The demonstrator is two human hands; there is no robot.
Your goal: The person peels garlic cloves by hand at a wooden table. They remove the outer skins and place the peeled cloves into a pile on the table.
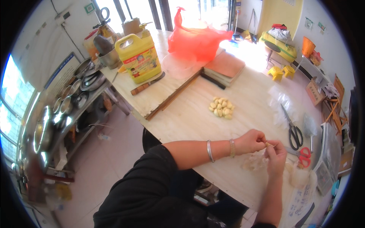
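My left hand (252,141), with a silver bangle (210,151) on its forearm, reaches across the wooden table (182,125). Its fingertips meet those of my right hand (276,154) on a small garlic clove (268,144), mostly hidden by the fingers. Both hands pinch it. Below them lies a loose heap of papery garlic skins (253,162). Farther up the table sits a pile of pale peeled garlic cloves (221,108), apart from both hands.
Black-handled scissors (295,134) and red-handled scissors (303,156) lie right of my hands, near clear plastic bags (282,105). At the back are a wooden-handled knife (146,84), a yellow detergent jug (139,58), a red plastic bag (194,40) and a thick book (223,67).
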